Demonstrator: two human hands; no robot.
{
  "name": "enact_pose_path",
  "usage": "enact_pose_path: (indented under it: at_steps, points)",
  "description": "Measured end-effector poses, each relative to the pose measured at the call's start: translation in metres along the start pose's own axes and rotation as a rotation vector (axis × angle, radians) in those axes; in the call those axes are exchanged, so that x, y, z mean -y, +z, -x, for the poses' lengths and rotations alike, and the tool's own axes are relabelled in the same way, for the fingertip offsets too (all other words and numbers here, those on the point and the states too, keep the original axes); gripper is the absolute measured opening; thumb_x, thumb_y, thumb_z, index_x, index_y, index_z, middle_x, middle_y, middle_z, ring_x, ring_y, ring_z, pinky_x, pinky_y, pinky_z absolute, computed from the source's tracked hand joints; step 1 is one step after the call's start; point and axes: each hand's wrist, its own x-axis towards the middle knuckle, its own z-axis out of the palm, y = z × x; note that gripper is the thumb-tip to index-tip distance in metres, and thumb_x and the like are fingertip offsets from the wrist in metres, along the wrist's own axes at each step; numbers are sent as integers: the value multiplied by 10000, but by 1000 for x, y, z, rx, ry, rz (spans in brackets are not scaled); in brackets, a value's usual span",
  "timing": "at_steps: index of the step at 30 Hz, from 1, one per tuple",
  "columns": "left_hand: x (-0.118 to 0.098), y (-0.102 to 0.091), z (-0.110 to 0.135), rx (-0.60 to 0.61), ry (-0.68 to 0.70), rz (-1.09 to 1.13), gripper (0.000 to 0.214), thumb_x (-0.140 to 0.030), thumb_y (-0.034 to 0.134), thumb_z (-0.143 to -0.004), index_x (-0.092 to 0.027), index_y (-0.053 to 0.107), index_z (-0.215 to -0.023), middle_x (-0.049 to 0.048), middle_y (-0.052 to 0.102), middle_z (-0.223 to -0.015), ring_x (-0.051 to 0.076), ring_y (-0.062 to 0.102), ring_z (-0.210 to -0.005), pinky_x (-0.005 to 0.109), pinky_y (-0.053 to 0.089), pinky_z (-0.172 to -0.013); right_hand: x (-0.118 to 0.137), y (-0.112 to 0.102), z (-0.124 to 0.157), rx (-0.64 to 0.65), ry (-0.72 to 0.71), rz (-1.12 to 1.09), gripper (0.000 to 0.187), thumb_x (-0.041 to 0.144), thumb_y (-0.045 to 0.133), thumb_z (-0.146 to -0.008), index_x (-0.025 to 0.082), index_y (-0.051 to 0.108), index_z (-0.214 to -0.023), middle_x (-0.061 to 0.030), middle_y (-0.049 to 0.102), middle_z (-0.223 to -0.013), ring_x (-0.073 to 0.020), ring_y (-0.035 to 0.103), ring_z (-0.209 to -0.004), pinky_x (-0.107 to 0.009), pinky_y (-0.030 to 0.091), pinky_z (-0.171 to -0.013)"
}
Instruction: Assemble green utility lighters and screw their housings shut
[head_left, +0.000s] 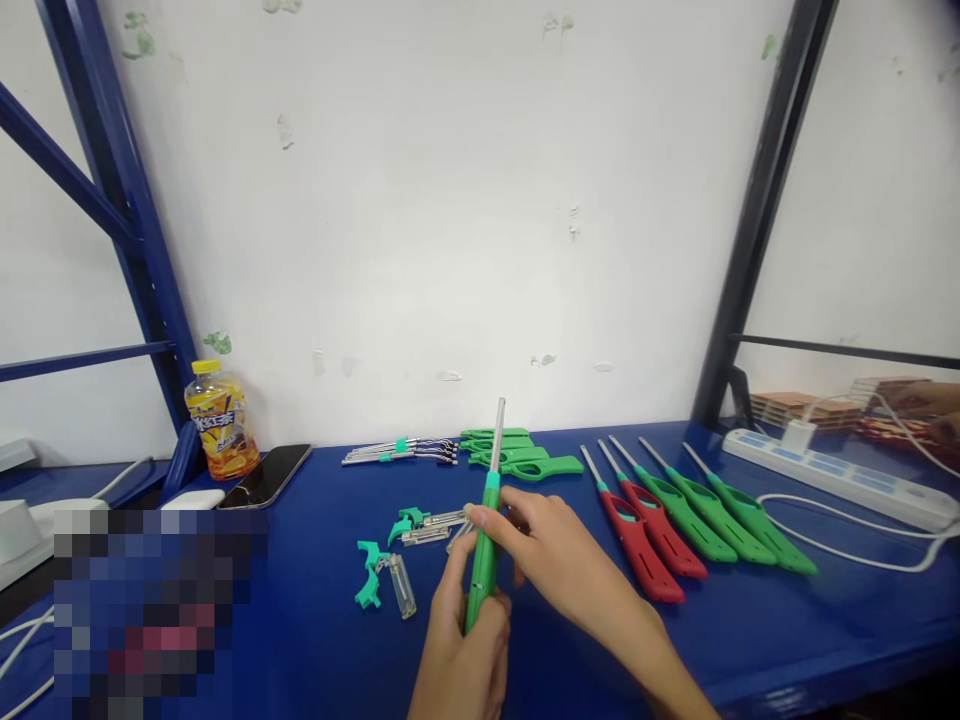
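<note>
The held lighter (485,565) is green with a teal collar (493,480), the tabletop (315,590) blue

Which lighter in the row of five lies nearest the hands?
The leftmost red lighter; the other red one and three green ones lie farther right.

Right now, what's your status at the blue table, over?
Left hand gripping green plastic lighter with silver metal tube. Right hand at its upper handle, grip unclear. Small clear plastic cylinder lying nearby; nothing visibly blocking.
</note>
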Motion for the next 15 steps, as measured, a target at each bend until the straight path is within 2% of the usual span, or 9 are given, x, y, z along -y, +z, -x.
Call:
enact_pose_path:
  at_steps: [3, 7, 12, 15]
  points:
    - [0, 0, 2, -32, -18, 31, 787, -385, 623, -859, -212, 349, -1576, -140, 408, -555, 67, 225, -365, 177, 201, -385, 1, 0, 0, 4, -4, 9, 435, 604, 540, -1031, 229, 617, -825, -14, 704, -783, -186, 649, -646, -286, 417, -624]
    - [5, -4, 5, -114, -50, 59, 786, -355, 695, -840, -238, 432, -1572, -107, 460, -622, 82, 394, -425, 169, 334, -444, 3, -1, 2, 15, 1, 0, 459, 631, 549, -1022, 229, 631, -818, -12, 695, -765, -194, 653, -682, -281, 417, -622]
    - [13, -9, 4, -197, -89, 96, 812, -333, 729, -864, -261, 407, -1607, -57, 569, -722, 117, 587, -585, 176, 475, -572, 4, -2, 2, 14, 2, 7, 466, 634, 553, -1023, 231, 607, -795, -5, 691, -772, -186, 643, -678, -282, 412, -623]
    - [15, -10, 1, -173, -107, 107, 855, -386, 753, -877, -280, 362, -1630, -51, 610, -749, 125, 634, -625, 190, 511, -632, 3, -2, 3, -1, -12, 39, 443, 611, 550, -1031, 229, 601, -812, -13, 702, -811, -186, 634, -692, -288, 403, -629]
